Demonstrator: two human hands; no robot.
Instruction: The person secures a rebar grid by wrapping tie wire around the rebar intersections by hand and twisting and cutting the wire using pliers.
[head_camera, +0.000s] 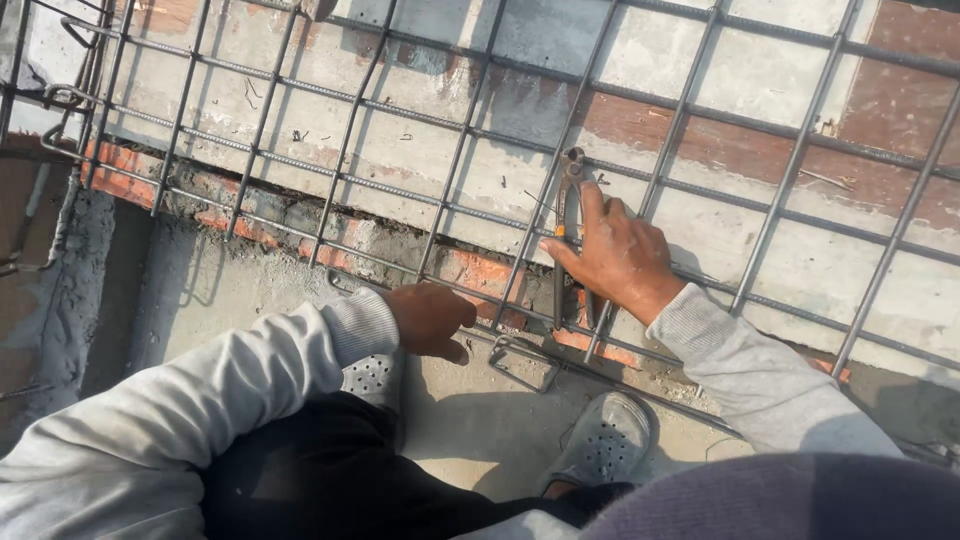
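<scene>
My right hand (618, 255) grips a pair of steel pincers (568, 215) by the handles, index finger stretched along them. The pincer jaws bite at a crossing of the rebar grid (460, 140), which stands tilted over a concrete slab. My left hand (430, 318) is curled low on a lower bar of the grid, to the left of the pincers; whether it holds wire is hidden. Both arms wear grey sleeves.
A red brick course (250, 230) runs under the grid beside a concrete ledge. My two grey perforated shoes (603, 440) stand on the concrete floor. A bent steel stirrup (525, 362) lies by the bottom bar. More rebar hooks crowd the far left.
</scene>
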